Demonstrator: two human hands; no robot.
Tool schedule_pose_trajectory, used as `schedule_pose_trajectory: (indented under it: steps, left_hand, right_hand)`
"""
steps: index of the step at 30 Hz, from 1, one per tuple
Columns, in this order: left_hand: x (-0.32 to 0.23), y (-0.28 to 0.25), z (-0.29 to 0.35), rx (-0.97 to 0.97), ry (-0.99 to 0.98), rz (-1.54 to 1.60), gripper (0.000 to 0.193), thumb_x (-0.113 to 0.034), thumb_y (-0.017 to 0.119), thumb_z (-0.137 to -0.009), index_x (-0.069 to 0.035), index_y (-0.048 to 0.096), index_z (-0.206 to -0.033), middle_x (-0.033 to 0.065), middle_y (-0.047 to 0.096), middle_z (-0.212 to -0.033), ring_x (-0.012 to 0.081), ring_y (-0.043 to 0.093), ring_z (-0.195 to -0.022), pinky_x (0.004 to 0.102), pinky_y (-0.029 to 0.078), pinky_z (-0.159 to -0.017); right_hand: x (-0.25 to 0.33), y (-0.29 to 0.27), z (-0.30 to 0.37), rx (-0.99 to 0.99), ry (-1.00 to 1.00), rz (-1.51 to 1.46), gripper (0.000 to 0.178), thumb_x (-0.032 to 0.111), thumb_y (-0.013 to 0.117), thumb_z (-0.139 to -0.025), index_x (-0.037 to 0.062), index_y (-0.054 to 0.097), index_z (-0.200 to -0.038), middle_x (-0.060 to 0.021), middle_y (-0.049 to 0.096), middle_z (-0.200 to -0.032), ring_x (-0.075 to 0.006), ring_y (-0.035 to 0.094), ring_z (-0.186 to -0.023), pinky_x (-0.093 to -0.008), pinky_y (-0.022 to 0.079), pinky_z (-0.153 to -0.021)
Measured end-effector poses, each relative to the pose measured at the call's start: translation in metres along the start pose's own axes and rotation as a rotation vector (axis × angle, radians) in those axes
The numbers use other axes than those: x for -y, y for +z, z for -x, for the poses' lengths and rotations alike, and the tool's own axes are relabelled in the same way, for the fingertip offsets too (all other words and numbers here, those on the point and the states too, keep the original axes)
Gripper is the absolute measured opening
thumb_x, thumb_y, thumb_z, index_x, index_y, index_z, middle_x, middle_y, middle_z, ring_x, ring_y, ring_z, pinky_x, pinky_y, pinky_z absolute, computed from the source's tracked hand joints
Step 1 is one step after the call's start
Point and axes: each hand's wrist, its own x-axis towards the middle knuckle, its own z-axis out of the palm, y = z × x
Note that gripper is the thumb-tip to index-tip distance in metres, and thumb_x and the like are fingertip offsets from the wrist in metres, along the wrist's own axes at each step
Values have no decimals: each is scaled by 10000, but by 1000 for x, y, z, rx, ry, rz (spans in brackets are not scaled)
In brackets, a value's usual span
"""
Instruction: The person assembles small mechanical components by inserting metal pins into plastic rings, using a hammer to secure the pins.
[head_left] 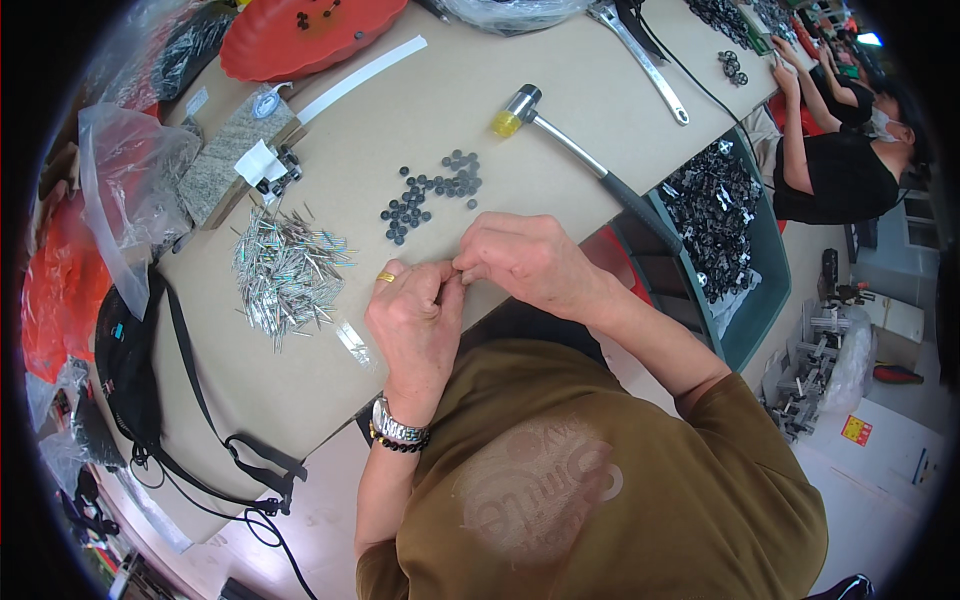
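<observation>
My left hand (415,312), with a ring and a wristwatch, is closed near the table's front edge. My right hand (528,262) is closed too, its fingertips meeting those of the left. Whatever they pinch is too small and covered to make out. Just beyond the hands lies a loose cluster of small round black parts (408,212). To the left sits a heap of thin metal pins (288,272). A hammer (572,144) with a yellow-and-black head lies beyond my right hand, its dark handle reaching over the table's edge.
A green crate (774,290) of black parts stands at right. Farther back are an adjustable wrench (642,62) and a red dish (262,48). A grey block (222,172), plastic bags (125,190) and a strapped black pouch (128,375) line the left. Co-workers (835,170) sit at far right.
</observation>
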Motion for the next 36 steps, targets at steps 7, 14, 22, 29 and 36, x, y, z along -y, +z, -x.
schedule_pose_trajectory:
  steps: [7, 14, 22, 29, 36]
  left_hand:
    - [1, 0, 0, -12, 4, -2, 162, -14, 858, -720, -24, 702, -763, 94, 665, -679, 238, 572, -624, 355, 452, -573]
    - [-1, 0, -1, -4, 1, -23, 165, -12, 858, -718, -25, 699, -761, 94, 662, -676, 238, 569, -624, 354, 450, -569]
    - [0, 2, 1, -28, -22, 36, 137, 8, 807, -729, -48, 686, -757, 102, 621, -645, 271, 524, -609, 365, 454, -632]
    - [2, 1, -1, -19, 11, 8, 151, 7, 838, -715, -29, 706, -779, 94, 665, -674, 241, 580, -623, 353, 460, -575]
    - [2, 0, -1, -14, 35, -25, 137, 7, 826, -721, -16, 709, -789, 110, 670, -685, 263, 601, -636, 371, 472, -589]
  right_hand:
    - [2, -1, -2, 12, -13, 8, 142, -9, 763, -829, 19, 653, -916, -93, 656, -857, -257, 667, -737, -341, 549, -623]
    - [7, 1, -1, 4, 13, 22, 128, -8, 753, -841, 15, 646, -909, -92, 648, -866, -266, 660, -731, -345, 541, -619]
    - [9, -1, 0, 59, 8, 96, 94, -3, 722, -872, 1, 636, -909, -101, 638, -870, -260, 657, -725, -334, 541, -617]
    - [6, 4, 2, -29, -46, 74, 89, -3, 705, -875, -8, 616, -880, -107, 635, -861, -265, 639, -699, -337, 532, -598]
    - [13, 3, 4, 38, 26, 204, 123, 25, 725, -855, -1, 651, -949, -108, 655, -906, -286, 662, -766, -354, 545, -649]
